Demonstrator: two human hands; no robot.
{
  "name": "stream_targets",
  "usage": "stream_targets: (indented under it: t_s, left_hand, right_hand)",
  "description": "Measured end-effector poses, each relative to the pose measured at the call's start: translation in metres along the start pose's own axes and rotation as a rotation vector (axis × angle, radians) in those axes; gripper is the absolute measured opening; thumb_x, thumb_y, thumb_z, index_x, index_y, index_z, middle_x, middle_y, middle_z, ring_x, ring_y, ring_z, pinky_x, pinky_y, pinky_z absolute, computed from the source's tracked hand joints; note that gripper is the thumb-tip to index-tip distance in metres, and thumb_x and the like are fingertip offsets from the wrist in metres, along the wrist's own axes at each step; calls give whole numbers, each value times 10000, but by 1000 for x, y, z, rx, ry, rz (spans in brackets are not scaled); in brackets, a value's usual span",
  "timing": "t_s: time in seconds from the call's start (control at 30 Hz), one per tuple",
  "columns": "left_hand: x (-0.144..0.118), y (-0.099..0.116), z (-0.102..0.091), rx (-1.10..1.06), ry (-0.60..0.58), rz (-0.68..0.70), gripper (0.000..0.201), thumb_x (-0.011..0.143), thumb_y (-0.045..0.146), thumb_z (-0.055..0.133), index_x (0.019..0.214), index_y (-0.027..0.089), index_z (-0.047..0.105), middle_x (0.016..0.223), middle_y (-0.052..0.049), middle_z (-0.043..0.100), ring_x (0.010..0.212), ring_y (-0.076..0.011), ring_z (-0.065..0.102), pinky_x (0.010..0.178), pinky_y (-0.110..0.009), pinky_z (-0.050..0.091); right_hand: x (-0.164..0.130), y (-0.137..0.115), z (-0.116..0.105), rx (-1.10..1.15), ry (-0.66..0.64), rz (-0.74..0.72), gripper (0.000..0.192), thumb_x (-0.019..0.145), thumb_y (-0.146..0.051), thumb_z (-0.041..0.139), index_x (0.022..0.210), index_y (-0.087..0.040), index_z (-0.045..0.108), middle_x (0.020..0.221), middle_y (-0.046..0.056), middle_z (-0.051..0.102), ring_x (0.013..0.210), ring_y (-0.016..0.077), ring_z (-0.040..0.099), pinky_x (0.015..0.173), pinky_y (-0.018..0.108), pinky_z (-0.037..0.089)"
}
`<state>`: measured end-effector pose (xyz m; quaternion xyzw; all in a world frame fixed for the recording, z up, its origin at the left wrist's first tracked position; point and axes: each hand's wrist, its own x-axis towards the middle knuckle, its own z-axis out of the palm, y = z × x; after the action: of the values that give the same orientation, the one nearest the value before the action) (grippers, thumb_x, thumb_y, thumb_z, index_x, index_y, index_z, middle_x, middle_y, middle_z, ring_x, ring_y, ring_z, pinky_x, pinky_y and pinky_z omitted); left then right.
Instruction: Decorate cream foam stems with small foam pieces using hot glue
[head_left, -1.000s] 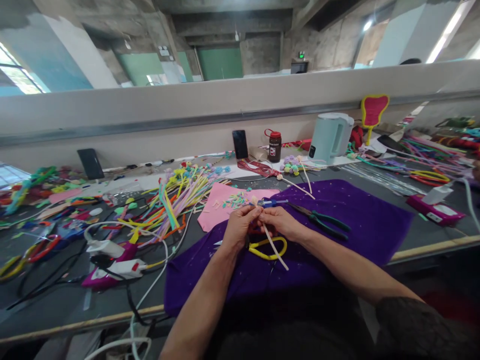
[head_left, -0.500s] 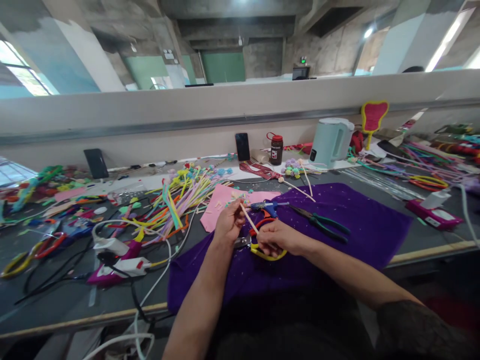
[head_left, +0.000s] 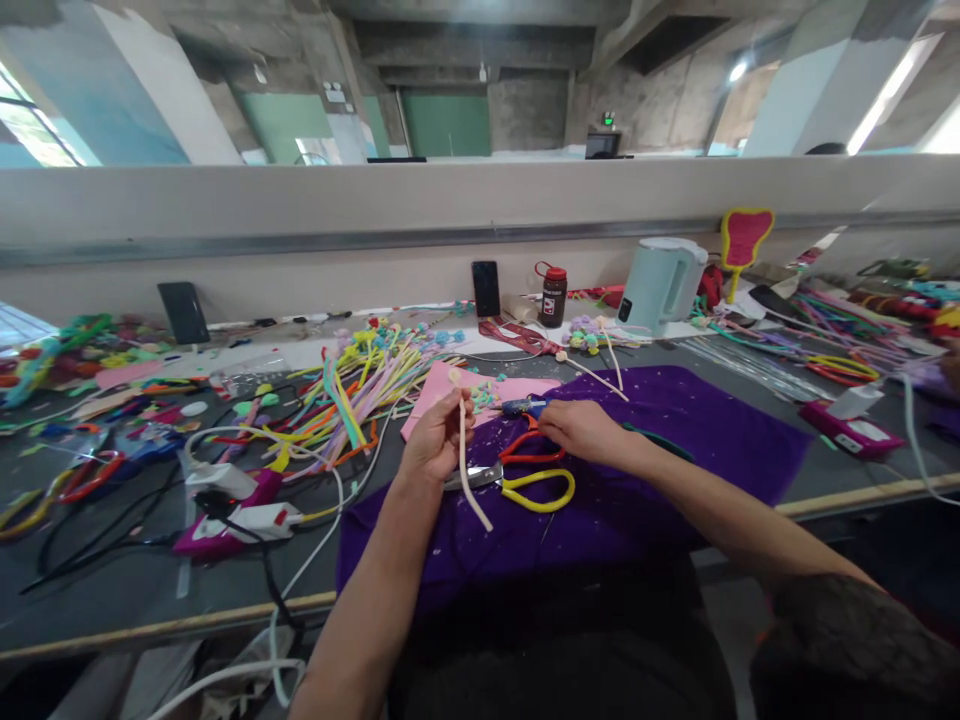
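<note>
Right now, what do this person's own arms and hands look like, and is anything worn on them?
Both forearms are bare, with no gloves, watch or rings that I can make out on the left hand or the right hand. Only at the right upper arm does a dark, speckled short sleeve show; the left arm shows no sleeve in view.

The right hand (head_left: 581, 428) covers the blue glue gun's (head_left: 523, 406) handle — pliers mostly hidden behind it.
</note>
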<state>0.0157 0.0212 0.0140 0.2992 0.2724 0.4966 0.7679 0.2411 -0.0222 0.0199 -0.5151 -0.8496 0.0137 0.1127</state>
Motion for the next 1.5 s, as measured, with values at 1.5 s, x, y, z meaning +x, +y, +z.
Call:
stream_targets:
  t_s: [1.5]
  left_hand:
    - [-21,28,-46,93,117,217,235,664,235,633,861,108,612,545,31,515,383,-24,395,327,-128,271]
  right_hand:
    - [-132,184,21,-177,-13,758,616,735,-537,499,1227,-170,445,1009,181,586,851,308,576,643,349,385]
